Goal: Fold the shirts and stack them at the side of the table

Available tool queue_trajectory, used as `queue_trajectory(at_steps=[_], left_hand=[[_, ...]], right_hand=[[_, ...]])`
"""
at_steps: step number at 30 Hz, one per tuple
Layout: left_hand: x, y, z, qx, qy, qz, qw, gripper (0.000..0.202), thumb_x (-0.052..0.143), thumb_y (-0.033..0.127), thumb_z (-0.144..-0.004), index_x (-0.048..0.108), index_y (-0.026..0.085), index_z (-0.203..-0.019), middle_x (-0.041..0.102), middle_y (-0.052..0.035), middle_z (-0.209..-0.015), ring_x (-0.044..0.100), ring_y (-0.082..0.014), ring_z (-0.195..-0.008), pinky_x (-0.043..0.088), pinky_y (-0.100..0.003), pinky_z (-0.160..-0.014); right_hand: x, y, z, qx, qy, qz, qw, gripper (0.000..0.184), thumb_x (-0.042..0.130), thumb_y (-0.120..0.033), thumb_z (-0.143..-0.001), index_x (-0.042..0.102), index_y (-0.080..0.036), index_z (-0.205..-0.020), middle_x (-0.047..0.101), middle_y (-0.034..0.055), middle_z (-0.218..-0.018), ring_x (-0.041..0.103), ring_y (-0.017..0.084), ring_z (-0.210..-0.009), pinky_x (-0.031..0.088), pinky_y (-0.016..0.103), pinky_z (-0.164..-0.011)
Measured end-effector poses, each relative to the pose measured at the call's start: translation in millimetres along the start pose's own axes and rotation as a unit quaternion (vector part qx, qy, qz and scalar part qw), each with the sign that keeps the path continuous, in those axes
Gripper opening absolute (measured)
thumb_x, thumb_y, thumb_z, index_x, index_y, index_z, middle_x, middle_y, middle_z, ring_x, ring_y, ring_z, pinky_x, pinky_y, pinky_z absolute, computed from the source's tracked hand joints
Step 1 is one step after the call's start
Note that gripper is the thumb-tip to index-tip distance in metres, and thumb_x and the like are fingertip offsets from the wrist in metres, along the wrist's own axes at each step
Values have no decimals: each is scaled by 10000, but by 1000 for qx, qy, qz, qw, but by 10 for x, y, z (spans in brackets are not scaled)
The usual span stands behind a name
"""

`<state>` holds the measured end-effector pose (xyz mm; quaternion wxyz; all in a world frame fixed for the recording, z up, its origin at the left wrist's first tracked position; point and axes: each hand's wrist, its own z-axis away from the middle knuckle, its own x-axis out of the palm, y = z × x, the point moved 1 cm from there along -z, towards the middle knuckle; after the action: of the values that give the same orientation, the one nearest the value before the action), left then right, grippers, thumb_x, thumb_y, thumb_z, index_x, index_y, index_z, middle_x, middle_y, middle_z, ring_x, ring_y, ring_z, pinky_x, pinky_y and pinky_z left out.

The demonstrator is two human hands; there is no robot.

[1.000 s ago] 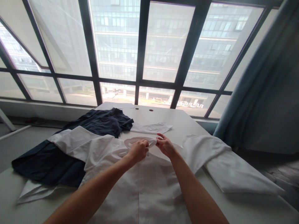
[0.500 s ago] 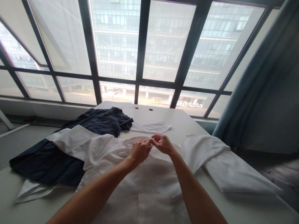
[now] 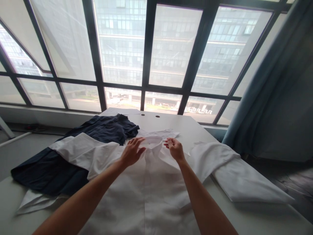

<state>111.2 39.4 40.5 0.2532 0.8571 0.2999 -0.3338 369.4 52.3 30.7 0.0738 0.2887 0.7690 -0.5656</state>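
A white shirt (image 3: 132, 199) lies front side up before me, its sleeves spread to both sides and its collar (image 3: 156, 147) standing up at the far end. My left hand (image 3: 132, 151) is at the collar's left side, fingers stretched out and thumb apart, with its palm low over the cloth. On the collar's right side is my right hand (image 3: 175, 149), its fingers loosely bent and pointing at the collar edge. A small gap seems to lie between those fingertips and the collar, and nothing shows in them.
Dark navy garments (image 3: 97, 129) lie on the white table (image 3: 176, 120) at the left, partly under the shirt's sleeve. Folded white cloth (image 3: 246, 179) lies at the right. Large windows (image 3: 171, 49) stand behind the table; a blue-grey curtain (image 3: 264, 98) hangs at the right.
My hands have come apart from the front of the collar. The left moved left and spread its fingers; the right shifted slightly right. The collar now shows between them.
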Motion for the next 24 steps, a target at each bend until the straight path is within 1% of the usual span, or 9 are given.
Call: queue_trajectory(at_steps=[2, 4, 6, 8, 11, 14, 18, 21, 24], left_hand=[[-87, -409, 82, -88, 9, -47, 995, 437, 446, 355, -971, 498, 172, -1365, 546, -148, -1397, 475, -270, -1310, 369, -433, -1087], [-130, -736, 180, -151, -71, -82, 983, 419, 456, 327, -952, 557, 143, -1315, 601, -159, -1332, 533, -280, -1257, 392, -415, -1065], [-157, -912, 264, -164, -151, -96, 970, 375, 517, 307, -911, 634, 134, -1221, 665, -159, -1229, 602, -291, -1161, 430, -407, -1014], [-199, -955, 301, -154, -195, -107, 963, 325, 583, 296, -865, 687, 144, -1133, 701, -147, -1142, 640, -298, -1072, 457, -415, -957], [-333, -929, 254, -150, -207, -131, 958, 222, 608, 266, -840, 732, 173, -999, 720, -114, -1034, 664, -279, -960, 472, -407, -890], [-539, -967, 145, -166, -165, -143, 962, 188, 584, 291, -861, 741, 197, -904, 708, -85, -979, 654, -259, -946, 472, -376, -869], [-778, -1052, 23, -182, -101, -192, 959, 220, 636, 406, -831, 757, 222, -839, 677, -93, -1021, 600, -283, -1046, 462, -379, -896], [-871, -1024, -90, -203, -84, -238, 946, 226, 662, 419, -818, 768, 219, -811, 685, -104, -1016, 599, -306, -1041, 444, -414, -912], [-905, -973, -277, -250, -93, -243, 933, 253, 649, 432, -833, 774, 215, -867, 718, -110, -963, 640, -314, -959, 454, -409, -860]], right_hand=[[-82, 186, -40, -1, -40, 124, 992, 323, 456, -337, -931, 694, -179, -1081, 737, 111, -1081, 686, 229, -1004, 500, 322, -895], [-156, 349, -40, 13, -72, 248, 966, 279, 530, -237, -883, 716, -162, -1076, 713, 144, -1161, 645, 256, -1120, 451, 344, -981], [-215, 451, -20, 31, -79, 301, 950, 286, 598, -178, -827, 720, -129, -1081, 691, 197, -1183, 619, 309, -1157, 428, 407, -1001], [-269, 487, -6, 39, -74, 331, 940, 281, 652, -177, -797, 726, -124, -1063, 691, 223, -1160, 604, 348, -1162, 415, 461, -990], [-386, 464, -29, 36, -85, 391, 916, 192, 646, -209, -821, 748, -157, -976, 723, 186, -1065, 629, 325, -1099, 424, 437, -945], [-571, 418, -95, 15, -78, 432, 898, 183, 617, -254, -852, 757, -192, -953, 727, 135, -1042, 638, 281, -1054, 438, 372, -893], [-773, 323, -194, 9, -35, 455, 890, 233, 669, -406, -824, 773, -224, -926, 717, 123, -1034, 638, 278, -1023, 453, 339, -820], [-788, 177, -281, 53, -13, 441, 896, 261, 690, -446, -795, 773, -220, -895, 732, 134, -930, 667, 291, -921, 461, 345, -738], [-712, -26, -417, 73, 23, 423, 903, 231, 665, -389, -813, 767, -195, -886, 727, 165, -904, 676, 306, -893, 466, 362, -729]])
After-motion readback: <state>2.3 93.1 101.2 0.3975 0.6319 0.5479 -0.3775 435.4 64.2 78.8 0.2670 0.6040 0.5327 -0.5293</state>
